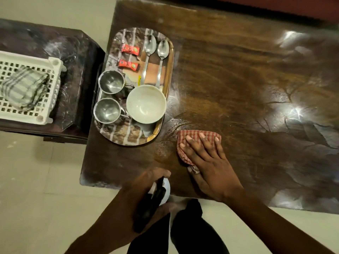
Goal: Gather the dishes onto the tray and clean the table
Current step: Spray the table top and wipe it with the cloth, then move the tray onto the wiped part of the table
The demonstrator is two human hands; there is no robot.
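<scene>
pressing cloth (210,133) flat on table (238,79) with right hand (207,162), fingers straight. gripping spray bottle (166,187) in left hand (139,186), fingers curled round it, over near table edge. beyond cloth to the left, tray (121,131) on table, holding bowl (146,104), two cups (111,81), two spoons (150,45), two sachets (130,49). farther left, basket (53,66) with a striped rag (23,87).
</scene>
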